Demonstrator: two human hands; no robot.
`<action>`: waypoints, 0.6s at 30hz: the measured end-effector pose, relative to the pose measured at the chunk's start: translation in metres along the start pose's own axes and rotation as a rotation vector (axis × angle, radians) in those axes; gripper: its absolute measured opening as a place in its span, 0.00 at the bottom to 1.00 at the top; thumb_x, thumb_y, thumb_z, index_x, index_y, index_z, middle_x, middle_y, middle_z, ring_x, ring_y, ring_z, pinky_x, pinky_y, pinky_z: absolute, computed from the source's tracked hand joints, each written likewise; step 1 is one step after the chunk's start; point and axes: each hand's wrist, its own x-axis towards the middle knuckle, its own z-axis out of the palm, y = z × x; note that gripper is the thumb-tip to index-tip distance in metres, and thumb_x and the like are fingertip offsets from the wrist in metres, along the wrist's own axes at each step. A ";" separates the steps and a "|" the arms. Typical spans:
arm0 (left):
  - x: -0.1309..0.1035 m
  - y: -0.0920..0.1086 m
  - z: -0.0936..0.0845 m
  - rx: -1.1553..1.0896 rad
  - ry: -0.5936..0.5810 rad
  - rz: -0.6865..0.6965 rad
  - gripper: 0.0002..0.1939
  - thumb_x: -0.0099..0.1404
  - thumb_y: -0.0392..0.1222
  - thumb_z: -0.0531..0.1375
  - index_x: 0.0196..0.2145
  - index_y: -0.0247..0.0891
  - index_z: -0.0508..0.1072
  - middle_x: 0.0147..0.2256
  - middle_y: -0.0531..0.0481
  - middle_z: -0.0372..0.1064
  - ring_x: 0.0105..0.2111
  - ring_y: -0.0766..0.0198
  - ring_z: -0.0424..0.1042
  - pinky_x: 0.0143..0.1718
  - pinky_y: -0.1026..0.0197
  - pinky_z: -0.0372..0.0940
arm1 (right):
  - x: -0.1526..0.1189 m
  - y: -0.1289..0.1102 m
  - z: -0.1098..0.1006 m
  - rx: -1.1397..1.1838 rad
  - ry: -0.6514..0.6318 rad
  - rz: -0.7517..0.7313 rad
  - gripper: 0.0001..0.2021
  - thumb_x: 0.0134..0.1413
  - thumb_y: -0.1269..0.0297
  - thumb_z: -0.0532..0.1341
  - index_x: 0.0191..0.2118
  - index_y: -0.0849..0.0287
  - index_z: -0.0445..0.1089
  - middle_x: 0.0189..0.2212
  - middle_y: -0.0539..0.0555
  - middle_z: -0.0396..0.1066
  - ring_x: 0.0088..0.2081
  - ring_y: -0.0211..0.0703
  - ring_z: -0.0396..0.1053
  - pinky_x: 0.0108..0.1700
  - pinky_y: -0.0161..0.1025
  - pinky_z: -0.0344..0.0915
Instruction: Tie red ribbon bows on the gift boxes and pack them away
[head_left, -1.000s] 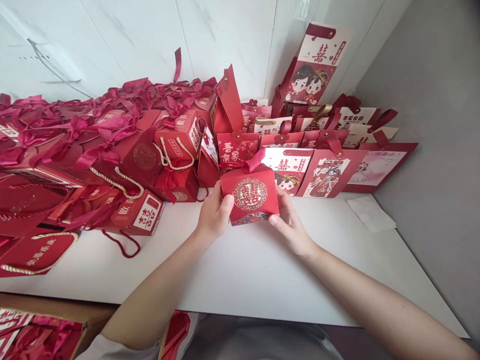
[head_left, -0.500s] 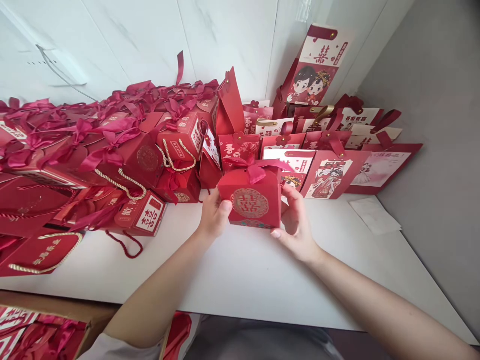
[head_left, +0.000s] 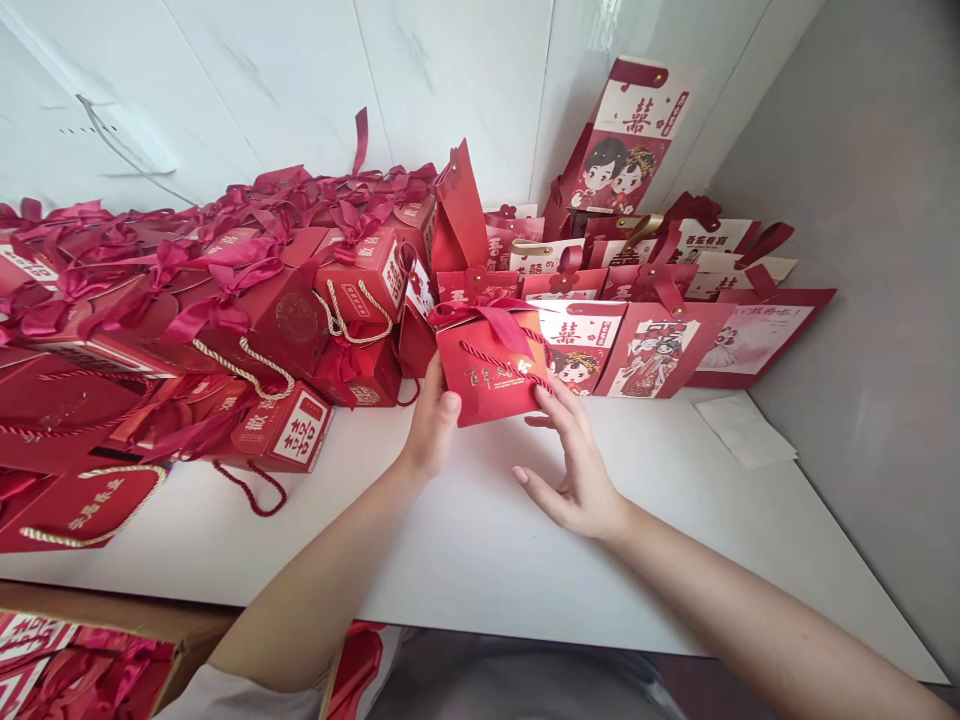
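Observation:
A small red gift box (head_left: 491,385) with gold lettering, a twisted red cord handle and a pink-red ribbon on top is held above the white table (head_left: 480,560). My left hand (head_left: 433,425) grips its left side, thumb in front and the other fingers partly hidden behind. At the box's lower right corner is my right hand (head_left: 574,465), its fingers apart and the fingertips by the cord; the thumb points away from the box. Directly behind stands a white and red bag (head_left: 577,345) printed with two cartoon figures.
Stacked red boxes with ribbons (head_left: 277,300) fill the left side. Upright red and white bags (head_left: 664,350) line the back right, one taller bag (head_left: 626,140) above them. A white paper (head_left: 742,428) lies at right. An open carton (head_left: 180,625) sits at lower left.
The box has turned, so its face with the cord handle shows instead of the round gold emblem. My right hand has loosened, its thumb now off the box.

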 end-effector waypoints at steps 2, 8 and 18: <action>0.001 0.001 -0.001 0.019 -0.018 -0.021 0.36 0.66 0.69 0.55 0.62 0.44 0.65 0.64 0.41 0.63 0.65 0.42 0.60 0.65 0.44 0.58 | 0.001 0.000 0.000 0.008 -0.017 0.005 0.42 0.62 0.65 0.62 0.75 0.42 0.40 0.75 0.56 0.36 0.73 0.61 0.47 0.60 0.58 0.71; 0.004 0.003 0.000 -0.007 0.017 -0.105 0.32 0.66 0.65 0.59 0.60 0.44 0.66 0.63 0.42 0.65 0.65 0.44 0.62 0.66 0.42 0.57 | 0.001 0.000 -0.001 0.022 -0.054 0.010 0.42 0.63 0.66 0.62 0.75 0.42 0.39 0.76 0.55 0.32 0.73 0.60 0.47 0.61 0.57 0.71; 0.002 0.009 0.005 -0.161 0.018 -0.211 0.25 0.68 0.63 0.56 0.51 0.41 0.74 0.58 0.45 0.72 0.64 0.45 0.64 0.63 0.46 0.62 | 0.000 0.000 -0.003 -0.052 -0.160 -0.088 0.40 0.62 0.69 0.62 0.74 0.41 0.43 0.76 0.55 0.21 0.62 0.57 0.67 0.60 0.58 0.71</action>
